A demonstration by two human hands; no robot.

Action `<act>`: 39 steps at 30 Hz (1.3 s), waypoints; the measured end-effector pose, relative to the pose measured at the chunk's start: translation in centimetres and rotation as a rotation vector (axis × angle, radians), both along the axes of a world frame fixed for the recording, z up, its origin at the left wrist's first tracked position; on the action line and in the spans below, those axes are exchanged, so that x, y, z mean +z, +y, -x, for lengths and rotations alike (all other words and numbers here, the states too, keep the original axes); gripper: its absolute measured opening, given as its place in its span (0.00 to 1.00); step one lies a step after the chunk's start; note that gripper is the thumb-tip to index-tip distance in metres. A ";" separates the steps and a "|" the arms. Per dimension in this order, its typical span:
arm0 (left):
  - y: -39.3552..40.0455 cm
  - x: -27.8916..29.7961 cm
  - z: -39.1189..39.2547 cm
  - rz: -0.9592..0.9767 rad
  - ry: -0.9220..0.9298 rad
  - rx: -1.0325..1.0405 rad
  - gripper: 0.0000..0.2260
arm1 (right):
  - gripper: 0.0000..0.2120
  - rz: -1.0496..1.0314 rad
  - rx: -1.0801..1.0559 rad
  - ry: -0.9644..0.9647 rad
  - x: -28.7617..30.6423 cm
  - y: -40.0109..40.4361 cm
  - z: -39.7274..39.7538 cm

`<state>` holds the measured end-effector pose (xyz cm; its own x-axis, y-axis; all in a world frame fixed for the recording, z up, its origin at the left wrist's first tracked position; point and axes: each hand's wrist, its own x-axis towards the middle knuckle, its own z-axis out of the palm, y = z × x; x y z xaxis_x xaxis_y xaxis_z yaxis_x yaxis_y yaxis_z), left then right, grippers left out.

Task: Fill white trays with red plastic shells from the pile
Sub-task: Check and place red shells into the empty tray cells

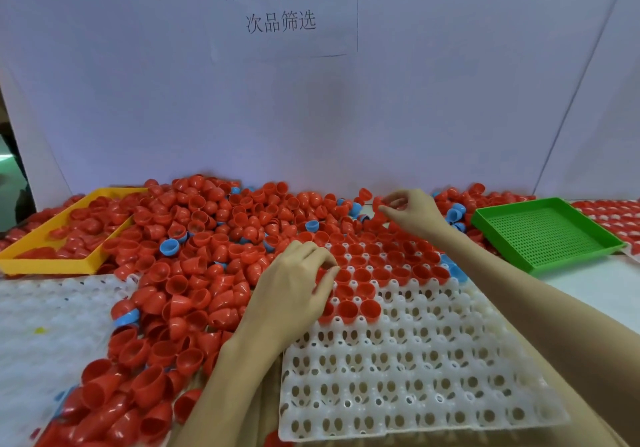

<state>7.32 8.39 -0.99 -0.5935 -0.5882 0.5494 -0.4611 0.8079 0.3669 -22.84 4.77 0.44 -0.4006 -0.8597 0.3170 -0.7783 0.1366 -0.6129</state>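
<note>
tray [415, 377] in front, pile of shells [207, 238] behind and left, basket [547, 235] right

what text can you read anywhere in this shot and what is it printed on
"放置外壳" in large characters, on the white paper sheet stuck to the back wall.
"次品筛选" in smaller characters below it, on the same sheet.
No readable text shows on the white tray, the yellow tray, the green tray or the red shells.
</note>
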 end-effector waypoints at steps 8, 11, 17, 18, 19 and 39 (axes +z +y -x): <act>0.0 -0.2 0.6 -0.233 0.263 0.035 0.16 | 0.12 0.014 0.326 -0.284 1.1 7.4 -5.5; 0.4 0.3 0.9 -0.405 0.411 -0.027 0.19 | 0.13 0.026 0.383 -0.178 0.9 10.4 -8.0; 1.0 0.5 1.1 -0.626 0.534 -0.162 0.11 | 0.16 0.184 0.399 -0.196 -0.8 14.0 -10.4; 1.0 0.5 1.1 -0.634 0.534 -0.171 0.11 | 0.18 0.195 0.420 -0.229 -1.1 14.3 -10.5; 1.0 0.6 1.2 -0.644 0.536 -0.182 0.11 | 0.19 0.203 0.443 -0.242 -1.2 14.4 -10.5; 2.2 0.6 1.7 -0.681 0.472 -0.378 0.10 | 0.07 0.284 0.462 -0.582 -1.1 15.0 -10.8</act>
<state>5.61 10.56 -0.40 -0.6144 -0.6863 0.3892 0.1094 0.4143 0.9035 -12.01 19.77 -0.66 -0.1917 -0.8969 0.3986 -0.2622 -0.3445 -0.9014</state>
